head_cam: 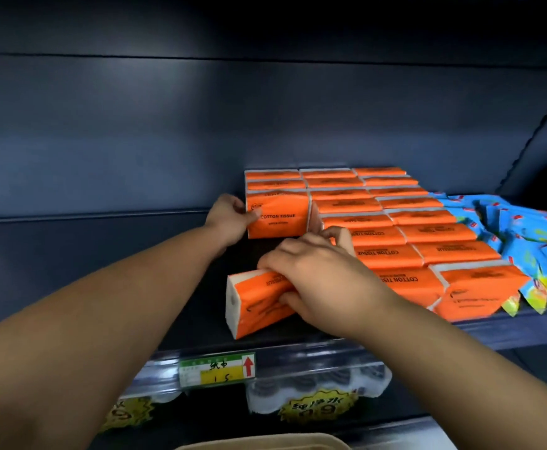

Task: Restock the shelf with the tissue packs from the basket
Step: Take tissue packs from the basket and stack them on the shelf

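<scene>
At the near shelf (525,332) edge, the right hand (317,280) clamps a tilted orange tissue pack (259,303). Farther back, the left hand (230,219) pinches an upright pack (278,216) by its left end. They look light, soft and slick-wrapped; gripping across the short sides seems safest.

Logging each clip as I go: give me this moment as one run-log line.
left hand: steadying upright orange tissue pack | right hand: gripping front tissue pack on shelf | blue packets at right

Blue packets (522,235), price tag (217,369), roll packs (317,389)
</scene>
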Available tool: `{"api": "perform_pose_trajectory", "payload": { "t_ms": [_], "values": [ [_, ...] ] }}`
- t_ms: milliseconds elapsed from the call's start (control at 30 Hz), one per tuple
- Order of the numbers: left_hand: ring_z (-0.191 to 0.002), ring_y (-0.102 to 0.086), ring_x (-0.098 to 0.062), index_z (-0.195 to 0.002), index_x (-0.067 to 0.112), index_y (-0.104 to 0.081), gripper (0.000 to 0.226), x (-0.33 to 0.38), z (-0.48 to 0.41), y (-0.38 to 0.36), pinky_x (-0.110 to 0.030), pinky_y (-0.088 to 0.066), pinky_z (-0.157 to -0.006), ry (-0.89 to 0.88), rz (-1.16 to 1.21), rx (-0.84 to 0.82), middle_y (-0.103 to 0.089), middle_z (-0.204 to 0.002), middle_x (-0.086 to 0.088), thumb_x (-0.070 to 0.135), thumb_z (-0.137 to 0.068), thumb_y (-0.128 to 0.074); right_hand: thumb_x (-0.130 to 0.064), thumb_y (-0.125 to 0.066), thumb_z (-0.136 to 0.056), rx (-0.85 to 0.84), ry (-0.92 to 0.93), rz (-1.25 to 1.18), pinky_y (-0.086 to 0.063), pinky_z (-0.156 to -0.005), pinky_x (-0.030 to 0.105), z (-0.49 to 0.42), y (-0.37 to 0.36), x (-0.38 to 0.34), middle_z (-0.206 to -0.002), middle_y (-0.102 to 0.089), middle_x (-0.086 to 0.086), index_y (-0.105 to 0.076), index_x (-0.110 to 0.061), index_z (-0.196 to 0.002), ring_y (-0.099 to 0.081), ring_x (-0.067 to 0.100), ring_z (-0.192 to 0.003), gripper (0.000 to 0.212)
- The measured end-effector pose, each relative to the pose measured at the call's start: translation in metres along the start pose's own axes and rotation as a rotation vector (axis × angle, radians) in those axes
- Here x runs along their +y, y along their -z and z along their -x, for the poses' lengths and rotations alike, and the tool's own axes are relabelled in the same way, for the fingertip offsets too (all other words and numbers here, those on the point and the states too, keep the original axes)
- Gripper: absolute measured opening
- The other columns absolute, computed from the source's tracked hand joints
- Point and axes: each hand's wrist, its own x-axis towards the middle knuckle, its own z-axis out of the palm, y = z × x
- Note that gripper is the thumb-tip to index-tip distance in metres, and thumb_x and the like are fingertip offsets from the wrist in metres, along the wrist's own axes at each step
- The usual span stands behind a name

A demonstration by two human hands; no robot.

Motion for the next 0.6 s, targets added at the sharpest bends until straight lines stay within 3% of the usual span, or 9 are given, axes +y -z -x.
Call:
{"api": "perform_pose_trajectory", "payload": {
  "t_ms": [133, 267, 367, 500, 600],
  "values": [
    [-0.104, -0.059, -0.019, -0.114, 0.013, -0.055, 0.044, 0.013, 0.011, 0.020, -0.045, -0.054, -0.090, -0.022, -0.021, -0.141, -0.062, -0.111, -0.004, 0.040, -0.084, -0.072, -0.023, -0.057, -0.088, -0.015, -0.038, 0.040, -0.019, -0.087, 0.040, -0.014, 0.004, 0.008, -0.125, -0.052, -0.011, -0.051, -0.036, -0.125, -0.044, 0.020, -0.122, 0.039],
    [-0.102, -0.060, -0.019, -0.114, 0.015, -0.055, 0.029, 0.016, 0.029, 0.040, -0.041, -0.055, -0.087, -0.074, 0.142, 0.050, -0.060, -0.115, -0.006, 0.030, -0.091, -0.066, -0.027, -0.060, -0.089, -0.012, -0.056, 0.081, -0.031, -0.098, 0.041, -0.032, 0.009, 0.018, -0.131, -0.051, -0.009, -0.049, -0.036, -0.129, -0.045, 0.022, -0.123, 0.043],
    [-0.104, -0.061, -0.019, -0.099, 0.021, -0.057, 0.008, 0.016, 0.051, 0.056, -0.031, -0.052, -0.079, -0.062, 0.265, 0.036, -0.062, -0.108, -0.002, 0.015, -0.097, -0.053, -0.027, -0.062, -0.088, 0.031, -0.071, 0.083, -0.038, -0.100, 0.039, -0.046, 0.012, 0.024, -0.132, -0.052, -0.005, -0.050, -0.032, -0.130, -0.047, 0.024, -0.123, 0.044],
    [-0.105, -0.062, -0.023, -0.102, 0.019, -0.057, 0.042, 0.013, 0.077, 0.063, -0.037, -0.052, -0.082, -0.102, 0.250, -0.200, -0.061, -0.116, -0.009, -0.016, -0.084, -0.044, -0.027, -0.064, -0.087, 0.058, -0.136, 0.101, -0.045, -0.097, 0.038, -0.067, 0.013, 0.033, -0.132, -0.054, 0.001, -0.050, -0.027, -0.132, -0.050, 0.028, -0.121, 0.047],
    [-0.108, -0.061, -0.022, -0.116, 0.018, -0.052, 0.049, 0.009, 0.084, 0.051, -0.039, -0.053, -0.088, -0.114, 0.146, -0.285, -0.059, -0.121, -0.008, -0.015, -0.080, -0.059, -0.024, -0.064, -0.087, 0.023, -0.213, 0.102, -0.046, -0.090, 0.036, -0.081, 0.010, 0.040, -0.130, -0.057, 0.004, -0.051, -0.024, -0.131, -0.053, 0.030, -0.119, 0.046]
  ]
}}
